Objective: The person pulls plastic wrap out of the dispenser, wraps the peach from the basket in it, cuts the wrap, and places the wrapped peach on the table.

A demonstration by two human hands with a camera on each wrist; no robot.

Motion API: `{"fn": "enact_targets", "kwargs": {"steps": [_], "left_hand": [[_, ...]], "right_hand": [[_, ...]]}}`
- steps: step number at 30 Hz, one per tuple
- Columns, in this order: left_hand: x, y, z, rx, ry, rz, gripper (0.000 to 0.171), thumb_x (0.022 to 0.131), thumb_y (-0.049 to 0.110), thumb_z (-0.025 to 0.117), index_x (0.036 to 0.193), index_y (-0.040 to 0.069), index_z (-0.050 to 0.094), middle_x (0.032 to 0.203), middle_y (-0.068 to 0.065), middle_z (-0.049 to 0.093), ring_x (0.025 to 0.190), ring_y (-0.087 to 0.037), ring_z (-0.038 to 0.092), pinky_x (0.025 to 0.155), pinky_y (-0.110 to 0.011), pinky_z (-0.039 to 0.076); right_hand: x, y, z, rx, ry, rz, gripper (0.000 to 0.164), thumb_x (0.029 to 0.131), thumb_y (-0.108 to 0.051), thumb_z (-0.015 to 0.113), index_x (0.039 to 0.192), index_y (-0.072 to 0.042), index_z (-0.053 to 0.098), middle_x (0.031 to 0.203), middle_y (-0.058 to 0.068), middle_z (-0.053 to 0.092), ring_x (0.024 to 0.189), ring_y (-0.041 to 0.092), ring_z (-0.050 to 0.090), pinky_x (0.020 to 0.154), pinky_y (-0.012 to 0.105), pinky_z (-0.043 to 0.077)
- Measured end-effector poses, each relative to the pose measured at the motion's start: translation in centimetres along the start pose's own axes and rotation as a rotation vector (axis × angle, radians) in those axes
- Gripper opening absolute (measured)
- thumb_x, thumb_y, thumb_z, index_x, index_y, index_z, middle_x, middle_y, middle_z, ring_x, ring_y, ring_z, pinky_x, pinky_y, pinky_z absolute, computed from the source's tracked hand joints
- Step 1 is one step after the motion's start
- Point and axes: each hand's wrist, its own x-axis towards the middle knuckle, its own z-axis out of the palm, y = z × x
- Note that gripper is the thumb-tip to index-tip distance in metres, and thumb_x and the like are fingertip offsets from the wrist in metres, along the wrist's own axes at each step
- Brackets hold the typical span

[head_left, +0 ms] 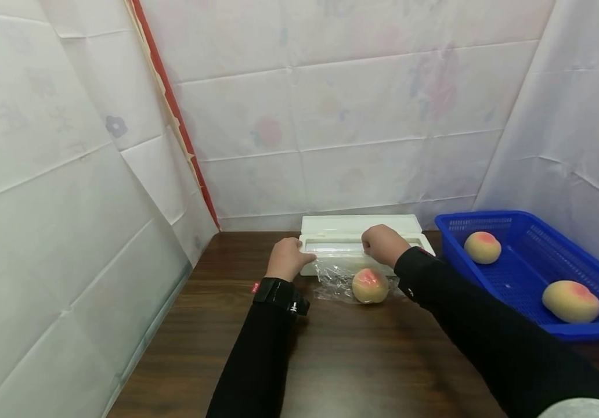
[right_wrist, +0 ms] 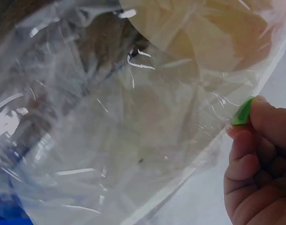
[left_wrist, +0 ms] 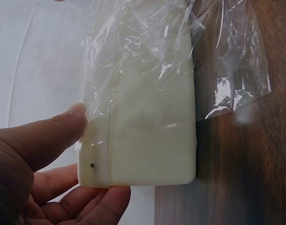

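A long white cling film box [head_left: 360, 224] with its lid raised stands at the back of the table. My left hand [head_left: 285, 259] grips its left end, thumb and fingers around the corner in the left wrist view. Clear cling film [head_left: 334, 284] hangs crumpled over the box's front and onto the table. Against the film, in front of the box, sits a peach [head_left: 370, 285]. Above the box's right part, my right hand [head_left: 383, 244] pinches a small green piece [right_wrist: 243, 112] at the film's edge; what it belongs to is mostly hidden.
A blue plastic basket [head_left: 479, 216] stands to the right, holding a round peach [head_left: 482, 248] and a longer-looking peach [head_left: 571, 302]. White sheeting [head_left: 383, 116] walls in the back and both sides of the dark wooden table [head_left: 362, 371].
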Motion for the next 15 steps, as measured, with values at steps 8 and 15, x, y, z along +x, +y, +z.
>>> {"fn": "enact_targets", "kwargs": {"steps": [8, 15], "left_hand": [[0.18, 0.13, -0.01, 0.012, 0.001, -0.02, 0.058, 0.09, 0.033, 0.086, 0.137, 0.002, 0.07, 0.144, -0.015, 0.068, 0.134, -0.035, 0.064, 0.112, -0.051, 0.052], [0.31, 0.13, -0.01, 0.009, -0.008, -0.013, 0.058, 0.09, 0.032, 0.086, 0.136, 0.001, 0.07, 0.144, -0.016, 0.068, 0.133, -0.036, 0.064, 0.111, -0.052, 0.052]], "right_hand": [[0.32, -0.65, 0.21, 0.014, -0.003, 0.006, 0.035, 0.096, 0.004, 0.067, 0.068, -0.013, 0.053, 0.068, 0.0, 0.046, 0.069, 0.018, 0.039, 0.072, 0.038, 0.037], [0.58, -1.01, 0.49, 0.011, 0.007, 0.005, 0.033, 0.096, 0.004, 0.067, 0.069, -0.012, 0.055, 0.069, 0.001, 0.047, 0.071, 0.019, 0.039, 0.072, 0.038, 0.037]]}}
